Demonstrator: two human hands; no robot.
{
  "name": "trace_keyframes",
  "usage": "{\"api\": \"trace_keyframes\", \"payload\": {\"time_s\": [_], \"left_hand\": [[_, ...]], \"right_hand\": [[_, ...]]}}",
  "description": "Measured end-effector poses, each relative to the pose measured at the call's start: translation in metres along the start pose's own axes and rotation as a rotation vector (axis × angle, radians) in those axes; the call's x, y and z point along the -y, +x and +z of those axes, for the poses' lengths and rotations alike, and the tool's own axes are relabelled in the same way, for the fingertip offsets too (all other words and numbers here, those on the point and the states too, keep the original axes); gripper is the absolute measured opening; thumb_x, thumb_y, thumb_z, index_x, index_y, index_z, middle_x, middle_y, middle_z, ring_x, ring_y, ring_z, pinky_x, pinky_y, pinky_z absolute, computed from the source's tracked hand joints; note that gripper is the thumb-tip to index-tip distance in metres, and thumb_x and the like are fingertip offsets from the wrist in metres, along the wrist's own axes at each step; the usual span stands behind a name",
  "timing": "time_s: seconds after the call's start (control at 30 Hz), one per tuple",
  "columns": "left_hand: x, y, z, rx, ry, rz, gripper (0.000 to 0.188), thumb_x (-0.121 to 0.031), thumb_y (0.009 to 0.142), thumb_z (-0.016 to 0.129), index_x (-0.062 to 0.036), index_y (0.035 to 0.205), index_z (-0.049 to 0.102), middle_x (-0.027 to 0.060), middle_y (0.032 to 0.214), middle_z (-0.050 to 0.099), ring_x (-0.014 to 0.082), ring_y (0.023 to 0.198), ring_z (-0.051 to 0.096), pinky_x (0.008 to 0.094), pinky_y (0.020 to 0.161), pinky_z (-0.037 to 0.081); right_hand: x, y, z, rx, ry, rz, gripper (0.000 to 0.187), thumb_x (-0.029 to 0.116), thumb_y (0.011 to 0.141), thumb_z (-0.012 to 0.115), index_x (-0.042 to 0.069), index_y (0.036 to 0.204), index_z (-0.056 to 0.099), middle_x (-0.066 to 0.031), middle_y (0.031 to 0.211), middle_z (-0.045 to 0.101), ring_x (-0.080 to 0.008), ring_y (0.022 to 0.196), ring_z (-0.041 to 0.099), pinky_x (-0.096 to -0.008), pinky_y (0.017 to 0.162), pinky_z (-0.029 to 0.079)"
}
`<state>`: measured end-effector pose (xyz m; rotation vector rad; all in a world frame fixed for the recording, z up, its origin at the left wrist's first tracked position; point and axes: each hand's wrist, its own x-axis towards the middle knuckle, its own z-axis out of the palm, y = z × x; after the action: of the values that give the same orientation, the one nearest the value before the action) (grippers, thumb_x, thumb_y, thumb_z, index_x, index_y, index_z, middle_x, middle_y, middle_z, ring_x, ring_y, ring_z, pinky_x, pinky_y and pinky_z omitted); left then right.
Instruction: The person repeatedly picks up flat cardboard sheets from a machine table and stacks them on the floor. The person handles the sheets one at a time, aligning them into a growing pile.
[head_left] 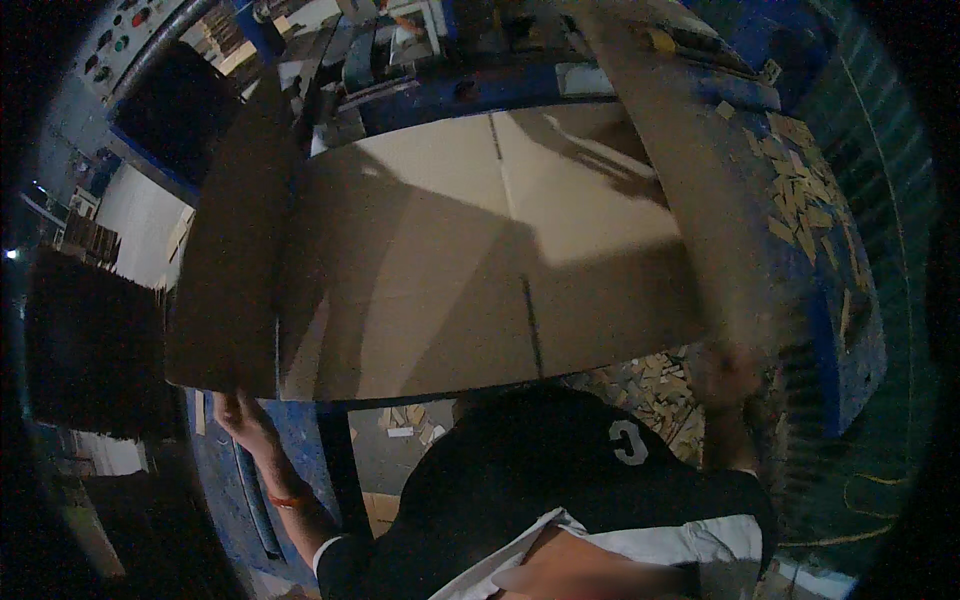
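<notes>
A large brown cardboard sheet (430, 270) spans the space in front of me, creased into panels, with dark slots at its middle. Its left side panel (235, 260) and right side panel (715, 200) are angled to the broad middle part; the right one is blurred by motion. At the near left corner my left hand (238, 415) is closed on the sheet's edge, the fingers partly behind the board. My right hand (733, 372), smeared, grips the near end of the right panel; its separate fingers do not show. Shadows fall across the board.
A blue machine frame (480, 103) stands beyond the sheet. Cardboard scraps (800, 195) lie on a blue surface at right, and more scraps (655, 395) lie below. A control panel with buttons (120, 40) is at far left. A yellow cord (870, 510) hangs at lower right.
</notes>
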<state>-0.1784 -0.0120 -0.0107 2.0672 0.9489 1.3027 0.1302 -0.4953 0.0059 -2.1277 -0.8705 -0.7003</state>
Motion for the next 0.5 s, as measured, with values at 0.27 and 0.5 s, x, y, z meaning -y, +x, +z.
{"api": "trace_keyframes", "payload": {"time_s": [0.27, 0.5], "left_hand": [[-0.086, -0.055, 0.076, 0.877, 0.326, 0.637, 0.038, -0.006, 0.075, 0.055, -0.0134, 0.112, 0.059, 0.0097, 0.123, 0.051, 0.0308, 0.120, 0.042, 0.0473, 0.103, 0.027], [-0.074, -0.049, 0.085, 0.953, 0.340, 0.719, 0.033, -0.013, 0.081, 0.050, -0.0116, 0.114, 0.056, 0.0135, 0.123, 0.050, 0.0332, 0.117, 0.044, 0.0488, 0.100, 0.030]], "right_hand": [[0.003, -0.001, 0.054, 0.539, 0.087, -0.501, 0.023, 0.006, 0.070, 0.061, 0.013, 0.092, 0.064, -0.0024, 0.103, 0.063, -0.0258, 0.106, 0.055, -0.0437, 0.092, 0.042], [-0.033, 0.005, 0.050, 0.727, -0.053, -0.491, 0.045, 0.031, 0.073, 0.063, 0.015, 0.114, 0.056, -0.0062, 0.123, 0.051, -0.0290, 0.117, 0.045, -0.0446, 0.099, 0.034]]}}
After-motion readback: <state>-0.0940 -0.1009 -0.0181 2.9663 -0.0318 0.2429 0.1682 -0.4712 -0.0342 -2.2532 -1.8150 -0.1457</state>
